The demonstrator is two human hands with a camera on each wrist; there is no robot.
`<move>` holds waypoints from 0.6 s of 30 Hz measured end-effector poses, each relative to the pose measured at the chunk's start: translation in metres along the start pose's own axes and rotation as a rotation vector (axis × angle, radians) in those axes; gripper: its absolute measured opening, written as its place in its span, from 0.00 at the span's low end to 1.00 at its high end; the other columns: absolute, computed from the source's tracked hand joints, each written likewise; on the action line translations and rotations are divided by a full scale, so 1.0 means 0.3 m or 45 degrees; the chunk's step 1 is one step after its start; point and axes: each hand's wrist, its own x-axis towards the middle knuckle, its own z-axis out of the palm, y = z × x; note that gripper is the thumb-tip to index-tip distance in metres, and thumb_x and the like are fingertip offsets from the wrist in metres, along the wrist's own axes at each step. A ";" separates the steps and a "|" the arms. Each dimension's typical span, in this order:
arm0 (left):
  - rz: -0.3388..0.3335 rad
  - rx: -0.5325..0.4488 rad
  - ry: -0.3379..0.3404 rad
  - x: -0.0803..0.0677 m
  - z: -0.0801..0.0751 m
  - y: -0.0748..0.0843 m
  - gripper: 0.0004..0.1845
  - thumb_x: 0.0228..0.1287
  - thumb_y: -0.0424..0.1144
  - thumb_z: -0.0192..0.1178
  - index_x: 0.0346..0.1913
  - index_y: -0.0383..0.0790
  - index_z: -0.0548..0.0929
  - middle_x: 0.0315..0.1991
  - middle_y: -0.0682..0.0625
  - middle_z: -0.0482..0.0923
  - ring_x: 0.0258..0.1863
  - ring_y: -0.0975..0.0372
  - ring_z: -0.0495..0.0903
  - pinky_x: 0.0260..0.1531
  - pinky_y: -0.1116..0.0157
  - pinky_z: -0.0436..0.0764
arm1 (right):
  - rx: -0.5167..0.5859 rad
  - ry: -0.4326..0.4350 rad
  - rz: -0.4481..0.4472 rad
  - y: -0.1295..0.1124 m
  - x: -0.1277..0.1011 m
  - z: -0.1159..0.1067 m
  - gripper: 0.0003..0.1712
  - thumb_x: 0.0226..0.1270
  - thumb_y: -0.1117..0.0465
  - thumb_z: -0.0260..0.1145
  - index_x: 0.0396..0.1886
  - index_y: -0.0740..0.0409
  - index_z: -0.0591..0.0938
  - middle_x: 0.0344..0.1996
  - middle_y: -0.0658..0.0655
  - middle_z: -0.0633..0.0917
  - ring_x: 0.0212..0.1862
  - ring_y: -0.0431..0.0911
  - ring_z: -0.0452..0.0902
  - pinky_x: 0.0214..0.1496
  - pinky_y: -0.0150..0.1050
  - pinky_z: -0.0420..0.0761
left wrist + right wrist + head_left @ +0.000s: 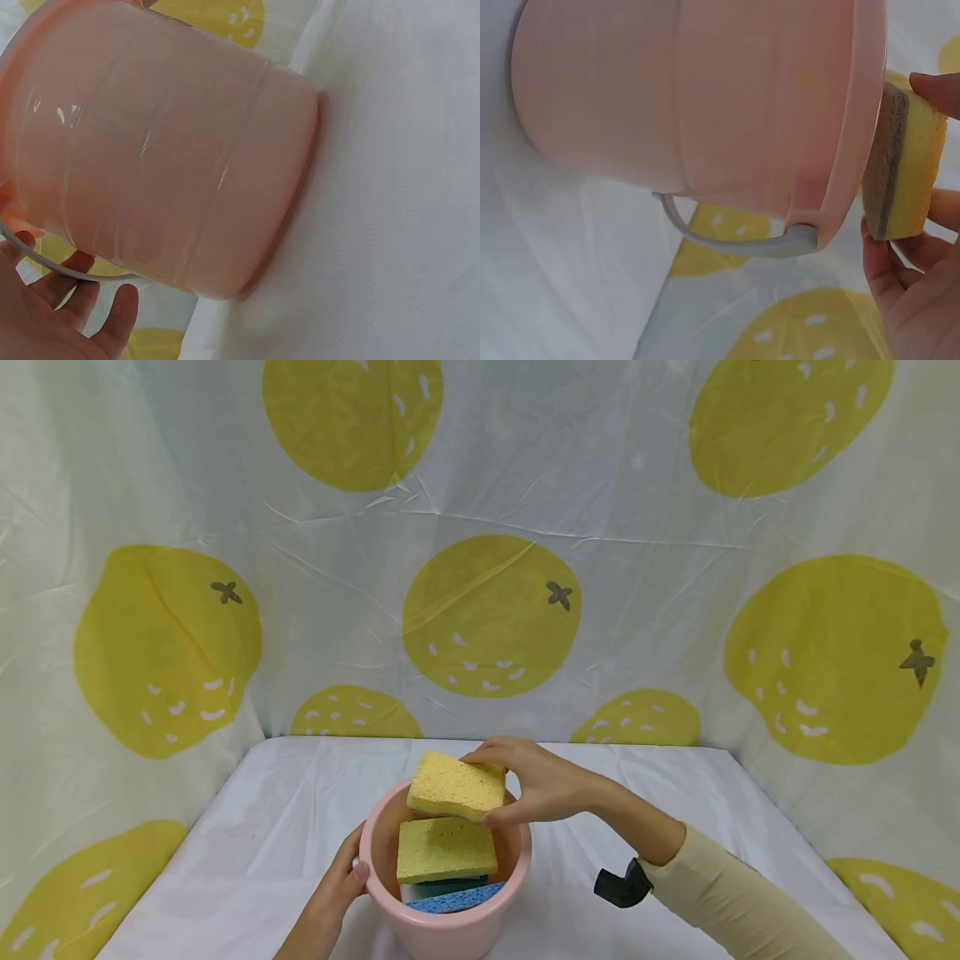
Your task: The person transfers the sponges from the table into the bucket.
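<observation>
Right hand [540, 785] pinches yellow sponge [456, 787] by edges, thumb below, fingers on top, held tilted just over rim of pink bucket [447, 927]. Scrub layer of sponge visible in right wrist view. Left hand [333, 893] curled on bucket's near-left rim, steadying it. Inside bucket: second yellow sponge [446, 848], blue sponge [454, 899] under it. White handle [727, 236] hangs down the side. Risk: bucket looks full, so held sponge may catch rim, tip out onto white tablecloth [300, 793].

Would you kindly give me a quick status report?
Right hand pinches yellow sponge above pink bucket. Left hand holds the rim. Sponges already inside; opening unobstructed.
</observation>
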 end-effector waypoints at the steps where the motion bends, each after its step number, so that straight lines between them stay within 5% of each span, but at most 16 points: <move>1: -0.007 -0.005 0.000 0.000 0.001 0.003 0.29 0.82 0.47 0.44 0.81 0.49 0.62 0.77 0.41 0.60 0.67 0.49 0.68 0.51 0.54 0.77 | 0.003 -0.001 -0.011 -0.003 0.001 0.002 0.39 0.60 0.46 0.75 0.71 0.51 0.77 0.56 0.43 0.79 0.55 0.40 0.74 0.54 0.44 0.77; 3: -0.069 0.019 -0.011 -0.004 0.000 0.015 0.28 0.83 0.50 0.44 0.81 0.54 0.61 0.79 0.46 0.57 0.70 0.45 0.62 0.54 0.50 0.74 | 0.003 -0.009 -0.023 -0.007 0.003 0.006 0.40 0.61 0.45 0.75 0.71 0.51 0.77 0.58 0.43 0.79 0.57 0.40 0.74 0.56 0.44 0.77; 11: 0.027 0.083 -0.018 -0.015 -0.008 0.005 0.27 0.84 0.44 0.43 0.81 0.47 0.62 0.77 0.44 0.60 0.66 0.49 0.67 0.55 0.52 0.75 | -0.060 -0.026 0.004 -0.016 -0.007 0.009 0.47 0.64 0.36 0.72 0.77 0.50 0.70 0.70 0.47 0.73 0.72 0.45 0.64 0.68 0.58 0.69; 18: 0.064 0.090 -0.037 -0.004 -0.014 0.003 0.26 0.84 0.43 0.42 0.80 0.48 0.62 0.77 0.46 0.61 0.66 0.52 0.67 0.56 0.49 0.73 | -0.051 -0.005 0.011 -0.004 -0.026 -0.002 0.41 0.68 0.40 0.70 0.76 0.52 0.72 0.67 0.46 0.75 0.66 0.44 0.71 0.64 0.54 0.73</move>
